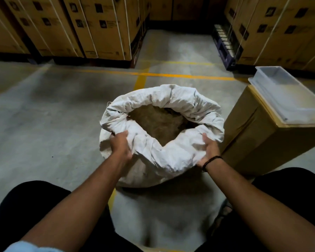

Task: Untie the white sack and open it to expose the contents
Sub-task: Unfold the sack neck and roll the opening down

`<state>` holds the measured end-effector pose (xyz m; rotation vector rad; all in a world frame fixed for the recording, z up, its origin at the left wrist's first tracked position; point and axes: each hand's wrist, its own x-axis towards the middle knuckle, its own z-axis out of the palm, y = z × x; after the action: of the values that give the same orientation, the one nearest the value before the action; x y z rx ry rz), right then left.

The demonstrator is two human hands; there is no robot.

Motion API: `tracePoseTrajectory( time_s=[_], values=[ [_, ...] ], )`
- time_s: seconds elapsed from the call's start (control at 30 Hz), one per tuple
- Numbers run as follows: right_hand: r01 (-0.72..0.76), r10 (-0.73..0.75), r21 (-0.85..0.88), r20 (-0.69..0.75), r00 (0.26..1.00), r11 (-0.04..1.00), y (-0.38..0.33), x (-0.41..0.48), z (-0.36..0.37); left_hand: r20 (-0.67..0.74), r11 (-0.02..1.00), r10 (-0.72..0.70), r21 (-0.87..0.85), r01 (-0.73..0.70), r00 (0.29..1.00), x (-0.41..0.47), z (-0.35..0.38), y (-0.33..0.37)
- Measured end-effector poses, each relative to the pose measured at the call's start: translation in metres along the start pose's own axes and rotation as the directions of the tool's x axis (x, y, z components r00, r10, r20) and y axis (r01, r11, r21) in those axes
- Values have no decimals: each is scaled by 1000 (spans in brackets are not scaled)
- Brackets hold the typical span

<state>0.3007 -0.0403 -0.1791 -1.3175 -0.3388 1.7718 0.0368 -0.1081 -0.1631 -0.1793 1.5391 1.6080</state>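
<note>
The white sack [164, 157] stands on the concrete floor in front of me. Its mouth is wide open and the cloth is rolled down into a thick rim. Inside shows a brown, fibrous filling [158, 122]. My left hand [121, 145] grips the rolled rim at the near left, fingers curled into the fabric. My right hand [209, 150] grips the rim at the near right, thumb over the cloth; a dark band circles that wrist. No tie or cord is visible on the sack.
A cardboard box [253, 142] stands right of the sack, with a shallow white plastic tray [287, 91] on top. Stacked strapped cartons [91, 28] line the back left and right on dark pallets [225, 46]. Yellow floor lines [171, 75] cross behind the sack. My dark-clad knees frame the bottom.
</note>
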Motion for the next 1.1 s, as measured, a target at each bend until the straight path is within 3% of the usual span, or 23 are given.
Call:
tracePoseTrajectory(
  time_s=[0.07, 0.13, 0.23, 0.33, 0.4, 0.47, 0.5, 0.57, 0.6, 0.63, 0.67, 0.7, 0.77, 0.83, 0.9, 1.0, 1.1],
  values=[
    [83, -107, 186, 121, 987, 979, -25, -9, 15, 79, 973, 12, -232, 7, 997, 8, -3, 21],
    [183, -214, 295, 75, 974, 938, -49, -8, 27, 55, 892, 63, -451, -31, 996, 21, -13, 44],
    [228, -270, 372, 65, 961, 900, -46, 8, 27, 115, 863, 15, -504, 45, 993, 20, -20, 50],
    [192, -232, 287, 113, 966, 938, -43, 19, 22, 187, 904, -33, -413, 109, 982, 20, -19, 49],
    [156, -171, 111, 138, 975, 981, -55, 22, 28, 217, 980, -50, -178, 90, 975, 14, -13, 62],
    [107, -101, -172, 40, 994, 979, -69, 30, 27, 118, 988, -69, 144, 51, 991, 14, -3, 75],
    [78, -99, -353, -42, 994, 933, -77, 34, 24, 15, 967, -37, 253, 32, 999, 19, 0, 78],
    [93, -257, -663, -154, 954, 743, -91, 40, 17, -185, 888, 234, 440, -133, 954, 25, 8, 86],
    [142, -419, -754, -190, 888, 641, -96, 43, 14, -188, 830, 362, 511, -224, 913, 27, 11, 88],
    [193, -594, -816, -214, 776, 545, -100, 45, 12, -157, 770, 450, 567, -293, 879, 32, 14, 90],
    [241, -736, -870, -183, 652, 430, -102, 43, 14, -105, 715, 496, 613, -337, 862, 35, 16, 91],
    [292, -804, -903, -91, 587, 315, -104, 40, 19, -41, 660, 517, 655, -368, 855, 37, 17, 92],
    [397, -776, -913, 182, 604, 95, -106, 41, 34, 107, 514, 535, 746, -423, 838, 50, 15, 94],
    [446, -648, -887, 410, 642, -119, -105, 54, 39, 268, 312, 541, 816, -487, 797, 59, 11, 94],
    [431, -554, -862, 503, 663, -266, -102, 67, 35, 390, 237, 519, 789, -567, 760, 64, 12, 91],
    [335, -568, -882, 470, 676, -332, -98, 88, 31, 470, 178, 497, 768, -615, 730, 72, 23, 83],
    [287, -618, -928, 372, 693, -236, -99, 106, 38, 486, 101, 477, 797, -595, 732, 86, 36, 82]
  ],
)
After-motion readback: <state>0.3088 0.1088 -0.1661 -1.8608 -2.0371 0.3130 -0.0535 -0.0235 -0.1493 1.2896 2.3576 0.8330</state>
